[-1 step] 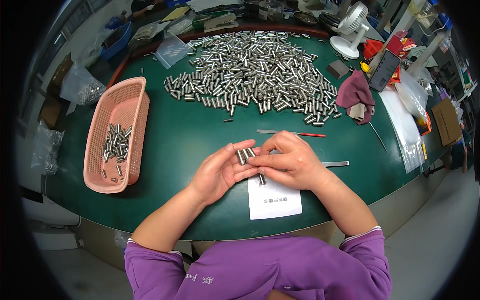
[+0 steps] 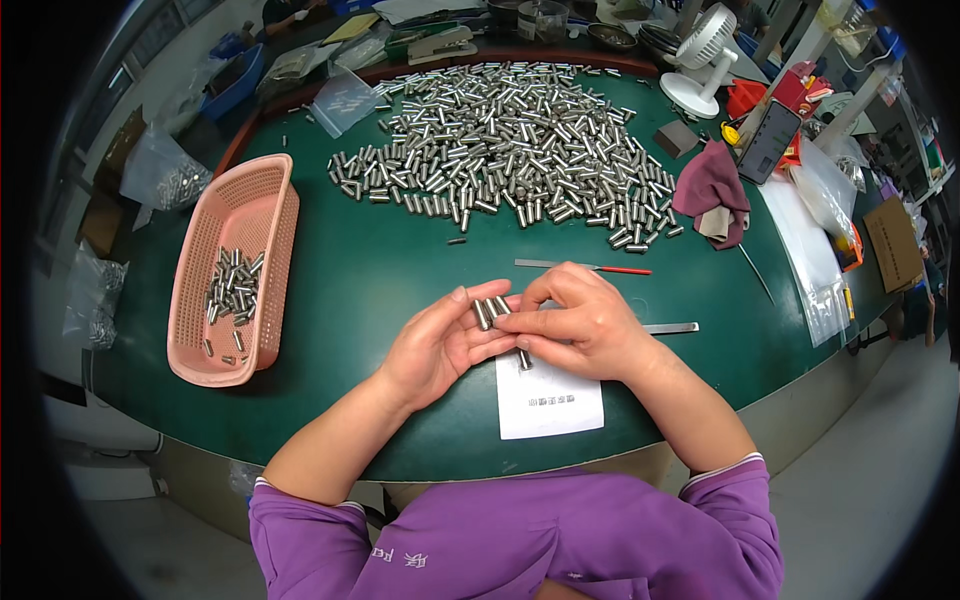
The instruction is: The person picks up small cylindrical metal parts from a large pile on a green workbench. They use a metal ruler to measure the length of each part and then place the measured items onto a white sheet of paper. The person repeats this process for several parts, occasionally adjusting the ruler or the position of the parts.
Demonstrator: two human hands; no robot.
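Several short shiny metal pins (image 2: 484, 314) lie side by side across the fingers of my left hand (image 2: 432, 345), which is cupped palm up over the table. My right hand (image 2: 585, 325) meets it from the right, its thumb and fingers pinched at the pins' near ends. One more pin (image 2: 525, 360) shows below the right fingertips, above a white sheet of paper (image 2: 550, 410); whether it is gripped or lies on the paper I cannot tell. Beyond the hands spreads a large heap of the same pins (image 2: 520, 140) on the green table (image 2: 350, 270).
At left stands a pink perforated basket (image 2: 282, 260) with some pins in it. A red-handled file (image 2: 625, 271) and a flat metal tool (image 2: 672, 328) lie near my right hand. Farther right are a maroon cloth (image 2: 715, 185), a phone (image 2: 770, 140) and a white fan (image 2: 705, 60).
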